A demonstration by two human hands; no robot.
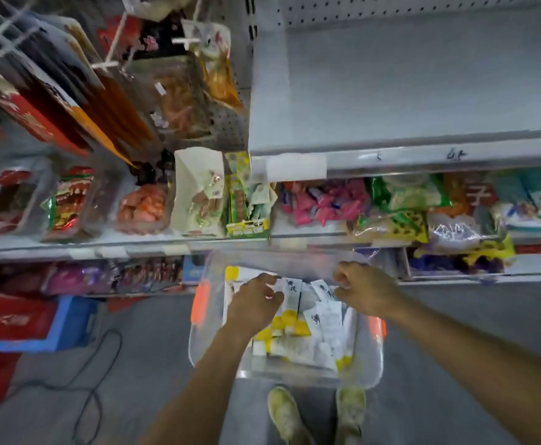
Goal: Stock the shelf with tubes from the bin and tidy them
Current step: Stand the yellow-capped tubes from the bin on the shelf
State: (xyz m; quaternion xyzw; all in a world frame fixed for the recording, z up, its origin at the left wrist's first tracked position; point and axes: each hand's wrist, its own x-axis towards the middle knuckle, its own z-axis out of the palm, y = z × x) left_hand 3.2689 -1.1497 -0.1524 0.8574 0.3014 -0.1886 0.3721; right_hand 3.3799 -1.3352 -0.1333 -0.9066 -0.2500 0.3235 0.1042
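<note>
Tubes (295, 345), white with yellow caps, lie heaped in a clear bin (372, 364) at lower centre of the frame. The bin sits on the grey floor (455, 322) and has orange latches (200, 300) on its left and right sides. Both hands are in the bin's upper end.

The left hand (254, 305) is over the tubes at upper left of the bin, fingers curled down, just beside an upright tube (291, 292). Too blurred to tell if it pinches anything. The right hand (367, 292) is at the bin's upper right rim, fingers curled in, touching or just beside another tube top (325, 289). Cannot tell whether it grips that tube.

The grey shelf (423, 91) with a pegboard back fills the upper right. Below it, lower shelves hold mixed snack packs (320, 200). Packets hang on hooks (179, 97) at upper left. Two pale shoes (287, 412) are at bottom centre, just below the bin. A black cable (96, 380) loops on the floor at lower left, near a blue box (70, 319).
</note>
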